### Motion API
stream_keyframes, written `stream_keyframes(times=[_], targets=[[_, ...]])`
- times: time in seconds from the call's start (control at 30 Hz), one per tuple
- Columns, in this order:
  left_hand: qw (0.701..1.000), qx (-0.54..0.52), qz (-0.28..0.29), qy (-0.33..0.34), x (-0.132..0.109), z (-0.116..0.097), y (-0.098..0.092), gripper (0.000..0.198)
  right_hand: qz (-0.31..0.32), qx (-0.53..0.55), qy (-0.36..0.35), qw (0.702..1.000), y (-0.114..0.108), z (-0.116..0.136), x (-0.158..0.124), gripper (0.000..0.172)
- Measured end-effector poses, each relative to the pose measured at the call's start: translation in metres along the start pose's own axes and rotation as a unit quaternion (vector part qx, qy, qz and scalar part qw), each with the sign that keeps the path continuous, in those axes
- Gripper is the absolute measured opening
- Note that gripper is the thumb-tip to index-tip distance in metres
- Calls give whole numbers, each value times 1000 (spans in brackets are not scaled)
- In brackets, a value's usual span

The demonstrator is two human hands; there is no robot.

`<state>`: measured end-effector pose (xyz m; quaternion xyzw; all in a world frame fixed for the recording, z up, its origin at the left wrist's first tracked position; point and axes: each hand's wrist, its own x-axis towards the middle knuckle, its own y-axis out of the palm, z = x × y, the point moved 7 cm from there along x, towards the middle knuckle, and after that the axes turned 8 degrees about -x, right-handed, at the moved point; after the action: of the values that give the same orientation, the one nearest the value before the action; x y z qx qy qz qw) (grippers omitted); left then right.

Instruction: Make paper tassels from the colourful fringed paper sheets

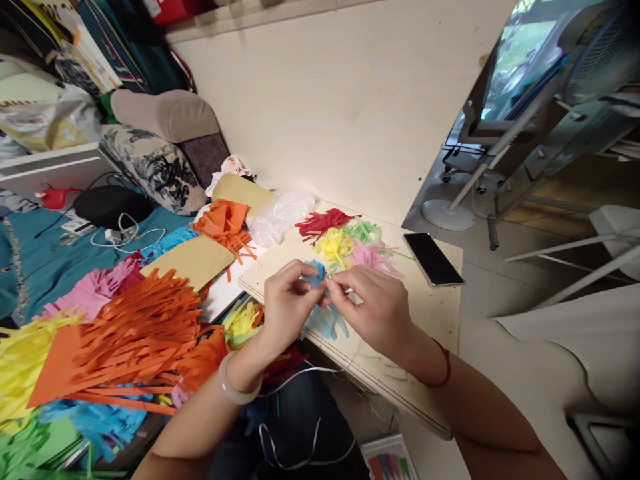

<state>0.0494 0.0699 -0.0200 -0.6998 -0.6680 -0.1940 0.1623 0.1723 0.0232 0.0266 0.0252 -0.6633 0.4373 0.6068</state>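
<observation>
My left hand (286, 300) and my right hand (373, 307) meet over a pale wooden board (435, 313), both pinched on a bundle of light blue fringed paper (325, 313). The left fingers grip its top; the right fingers pinch it from the other side, perhaps with a thin white thread. Blue strips hang down below the hands. Finished paper tassels lie just beyond: red (323, 222), yellow (334, 247), green (364, 231) and pink (375, 257).
A black phone (433, 259) lies on the board's right part. Stacks of orange fringed paper (135, 333), yellow (20, 363), pink (95, 290) and blue sheets lie to the left. A clear plastic bag (280, 217), cushions (155, 170) and a fan stand (447, 213) stand behind.
</observation>
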Motion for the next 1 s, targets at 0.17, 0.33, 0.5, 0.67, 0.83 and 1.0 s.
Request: stream_keyframes(times=[0.17,0.33,0.5,0.67,0.83,1.0], targets=[[1000,22,0,17,0,-2,0,9,5,-6,-5,1000,-1,2,-1,22],[1000,18,-1,22,0,-1,-1,9,-2,-4,-15,1000,-3,4,0,21],[1000,9,4,7,-2,-1,0,9,-11,-10,-7,1000,-7,3,0,22],[1000,7,3,18,-3,-5,2,9,-9,-11,-1,1000,-7,2,0,22],[999,24,-5,27,-3,-5,3,8,1,-21,4,1000,-6,2,-1,24],[999,22,7,39,-4,-5,3,8,20,-17,-11,1000,-4,3,-1,22]])
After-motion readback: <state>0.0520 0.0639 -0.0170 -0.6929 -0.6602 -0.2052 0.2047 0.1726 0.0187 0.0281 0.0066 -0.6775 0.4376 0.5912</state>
